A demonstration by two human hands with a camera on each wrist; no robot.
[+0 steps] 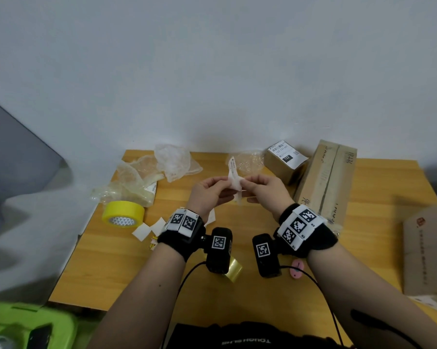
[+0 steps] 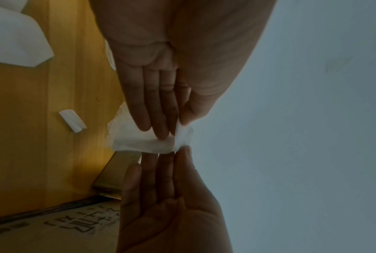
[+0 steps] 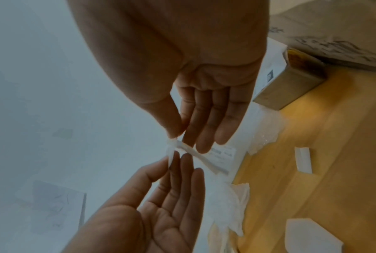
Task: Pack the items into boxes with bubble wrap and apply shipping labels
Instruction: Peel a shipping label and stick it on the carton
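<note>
Two hands, left grip (image 1: 207, 191) and right grip (image 1: 264, 188) pinching one label (image 1: 233, 181), three boxes (image 1: 324, 180).

The head view is evenly lit and fairly sharp at the centre, but bends and smears toward its edges, blurring the box (image 1: 426, 250) at right. Both wrist views are dim, soft and grainy, with dark, backlit palms.

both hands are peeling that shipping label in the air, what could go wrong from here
1. The shipping label is already curled and twisted between the left hand and right hand; it may stick to itself or crease.
2. Each grip is only a fingertip pinch at one edge, so the thin paper might tear.
3. Bubble wrap lies just behind; a dangling sticky side could catch it.
</note>
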